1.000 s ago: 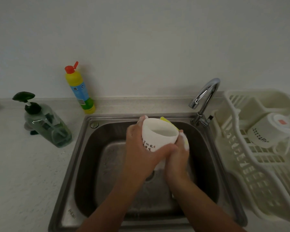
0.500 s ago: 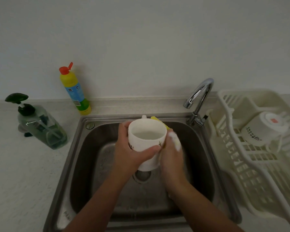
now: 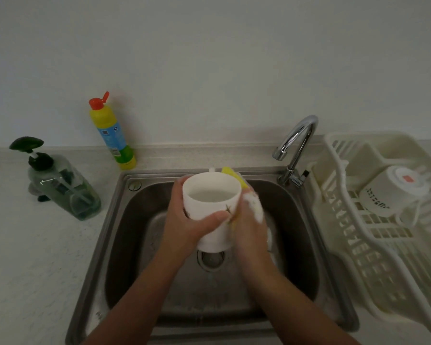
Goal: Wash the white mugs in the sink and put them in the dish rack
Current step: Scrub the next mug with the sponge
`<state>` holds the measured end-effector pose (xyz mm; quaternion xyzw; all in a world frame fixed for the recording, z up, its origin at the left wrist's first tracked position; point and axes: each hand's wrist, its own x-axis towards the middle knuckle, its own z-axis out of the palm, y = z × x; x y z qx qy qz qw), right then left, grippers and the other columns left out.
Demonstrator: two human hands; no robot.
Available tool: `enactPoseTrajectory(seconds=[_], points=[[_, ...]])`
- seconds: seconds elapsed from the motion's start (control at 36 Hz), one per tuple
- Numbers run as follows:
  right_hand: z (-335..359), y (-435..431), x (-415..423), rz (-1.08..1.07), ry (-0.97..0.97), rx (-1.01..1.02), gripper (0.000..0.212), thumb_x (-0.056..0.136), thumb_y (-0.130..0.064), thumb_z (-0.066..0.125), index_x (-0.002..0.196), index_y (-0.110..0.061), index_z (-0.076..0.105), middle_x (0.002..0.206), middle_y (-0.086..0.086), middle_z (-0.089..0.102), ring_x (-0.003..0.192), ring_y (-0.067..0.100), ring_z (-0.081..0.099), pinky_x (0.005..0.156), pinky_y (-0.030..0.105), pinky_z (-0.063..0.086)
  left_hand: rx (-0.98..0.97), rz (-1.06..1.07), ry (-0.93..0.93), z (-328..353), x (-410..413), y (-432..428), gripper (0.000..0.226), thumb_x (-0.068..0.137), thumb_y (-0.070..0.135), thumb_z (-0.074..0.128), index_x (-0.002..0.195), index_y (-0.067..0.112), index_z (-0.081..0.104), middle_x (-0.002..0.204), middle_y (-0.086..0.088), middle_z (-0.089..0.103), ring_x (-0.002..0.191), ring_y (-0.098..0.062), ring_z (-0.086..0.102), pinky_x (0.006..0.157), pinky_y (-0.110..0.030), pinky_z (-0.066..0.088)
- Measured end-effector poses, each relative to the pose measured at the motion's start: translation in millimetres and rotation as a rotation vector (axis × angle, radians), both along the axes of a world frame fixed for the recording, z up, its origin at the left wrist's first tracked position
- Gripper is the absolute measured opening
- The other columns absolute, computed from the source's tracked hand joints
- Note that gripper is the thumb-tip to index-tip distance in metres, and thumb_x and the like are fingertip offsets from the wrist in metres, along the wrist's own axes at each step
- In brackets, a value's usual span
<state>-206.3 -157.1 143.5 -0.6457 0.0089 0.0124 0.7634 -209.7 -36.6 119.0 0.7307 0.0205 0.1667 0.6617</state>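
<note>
While hands [image 3: 192,220] cover mug [image 3: 210,195] — handle hidden.

Left hand [image 3: 184,225] gripping white mug [image 3: 209,195] over sink [image 3: 125,220], right hand [image 3: 251,232] pressing yellow sponge [image 3: 237,176]

Two white mugs [image 3: 210,195] [image 3: 388,192], two bottles [image 3: 111,131] [image 3: 65,188], one sponge [image 3: 234,174], one dish rack [image 3: 383,245].

— Which white mug [image 3: 210,195] are we holding over the sink [image 3: 125,232]?

— We are gripping the one with its mouth facing up, tilting slightly toward us, small dark print showing on its side. It is hanging above the drain, clear of the steel basin floor.

— And the second mug [image 3: 393,190]?

— We are seeing it lying upside down and tilted in the cream dish rack [image 3: 383,257], its base with a red mark facing up.
</note>
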Motion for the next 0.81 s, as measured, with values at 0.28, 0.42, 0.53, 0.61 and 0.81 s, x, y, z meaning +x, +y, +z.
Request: enactPoseTrajectory(seconds=[0.28, 0.42, 0.53, 0.61, 0.81], points=[[-2, 2, -9, -0.009, 0.044, -0.009, 0.035, 0.103, -0.025, 0.041, 0.135, -0.016, 0.052, 0.118, 0.0, 0.067, 0.102, -0.002, 0.064, 0.083, 0.014, 0.052, 0.029, 0.08, 0.036, -3, 5, 5, 0.085, 0.053, 0.05, 0.083, 0.127, 0.03, 0.046, 0.122, 0.005, 0.06, 0.111, -0.009, 0.061, 0.088, -0.026, 0.055], [-8, -12, 1, -0.01, 0.134, -0.11, 0.037, 0.105, -0.019, 0.031, 0.105, -0.027, 0.067, 0.091, -0.01, 0.073, 0.085, -0.001, 0.068, 0.065, 0.009, 0.051, 0.083, -0.029, -0.012, -10, -10, -9, 0.087, 0.056, 0.043, 0.084, 0.13, 0.025, 0.042, 0.124, 0.009, 0.057, 0.116, -0.013, 0.058, 0.085, -0.018, 0.053], [-15, -14, -6, 0.038, 0.158, -0.17, 0.034, 0.105, -0.015, 0.036, 0.086, -0.023, 0.064, 0.066, -0.019, 0.069, 0.068, -0.012, 0.062, 0.054, 0.005, 0.044, 0.101, -0.034, -0.079, -5, -6, 0, 0.09, 0.057, 0.037, 0.086, 0.132, 0.025, 0.04, 0.127, 0.009, 0.054, 0.119, -0.018, 0.057, 0.087, -0.02, 0.052], [-14, -15, -7, 0.02, 0.13, -0.13, 0.032, 0.103, -0.012, 0.039, 0.091, -0.028, 0.064, 0.074, -0.019, 0.07, 0.075, -0.014, 0.062, 0.06, 0.004, 0.045, 0.131, -0.091, -0.123, -2, -6, 4, 0.09, 0.056, 0.029, 0.088, 0.133, 0.023, 0.04, 0.128, 0.012, 0.054, 0.12, -0.018, 0.056, 0.089, -0.018, 0.051], [-15, -4, -17, 0.037, 0.108, 0.0, 0.031, 0.094, -0.04, 0.04, 0.122, -0.034, 0.051, 0.11, -0.01, 0.066, 0.093, -0.006, 0.065, 0.07, 0.011, 0.052, -0.044, -0.102, 0.065, -17, -7, 0, 0.095, 0.051, 0.038, 0.085, 0.133, 0.019, 0.04, 0.128, -0.004, 0.058, 0.118, -0.024, 0.059, 0.09, -0.031, 0.055]])
